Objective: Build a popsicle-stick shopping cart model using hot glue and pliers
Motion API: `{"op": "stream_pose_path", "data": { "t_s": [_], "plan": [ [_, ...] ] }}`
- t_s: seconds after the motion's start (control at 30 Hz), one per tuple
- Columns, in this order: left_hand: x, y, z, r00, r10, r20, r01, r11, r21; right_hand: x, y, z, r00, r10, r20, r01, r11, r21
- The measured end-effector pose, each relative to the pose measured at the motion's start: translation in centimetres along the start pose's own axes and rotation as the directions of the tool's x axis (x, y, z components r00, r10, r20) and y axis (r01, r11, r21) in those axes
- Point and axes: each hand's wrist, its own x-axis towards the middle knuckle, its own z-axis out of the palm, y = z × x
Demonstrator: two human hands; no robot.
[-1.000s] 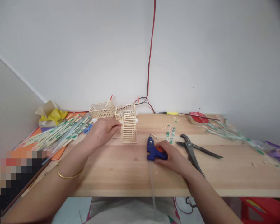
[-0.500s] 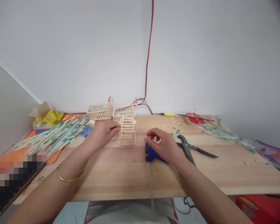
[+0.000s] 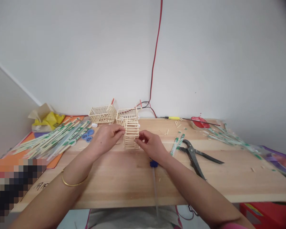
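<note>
A small tower of stacked wooden sticks (image 3: pixel 131 133) stands on the wooden board (image 3: pixel 143 178). My left hand (image 3: pixel 105 138) pinches its left side, fingers closed on it. My right hand (image 3: pixel 151 145) grips its right side with thumb and fingers. A blue glue gun (image 3: pixel 153 163) lies on the board under my right wrist, mostly hidden. Two finished stick baskets (image 3: pixel 103 114) sit behind the tower by the wall.
Black pliers (image 3: pixel 193 154) lie right of my right hand. A pile of wrapped chopsticks (image 3: pixel 54 138) covers the left side, with blue caps (image 3: pixel 88 135) beside it. A red-black cable (image 3: pixel 154 63) runs down the wall. A red dish (image 3: pixel 199 122) and more wrappers lie at right.
My right hand let go of the blue glue gun, moved up and left, and took hold of the stick tower's right side. My left hand stayed on the tower.
</note>
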Motion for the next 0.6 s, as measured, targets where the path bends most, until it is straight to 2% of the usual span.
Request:
{"op": "stream_pose_path", "data": {
  "t_s": [0.17,0.6],
  "plan": [
    [-0.11,-0.03,0.07,1.0,0.014,0.015,-0.014,1.0,-0.013,0.01,0.04,0.15,1.0,0.01,-0.003,-0.01,1.0,0.013],
    [-0.04,-0.81,0.84,0.996,0.083,-0.035,-0.083,0.997,-0.001,0.09,0.05,0.06,0.999,-0.012,0.032,0.011,1.0,0.008]
  ]
}}
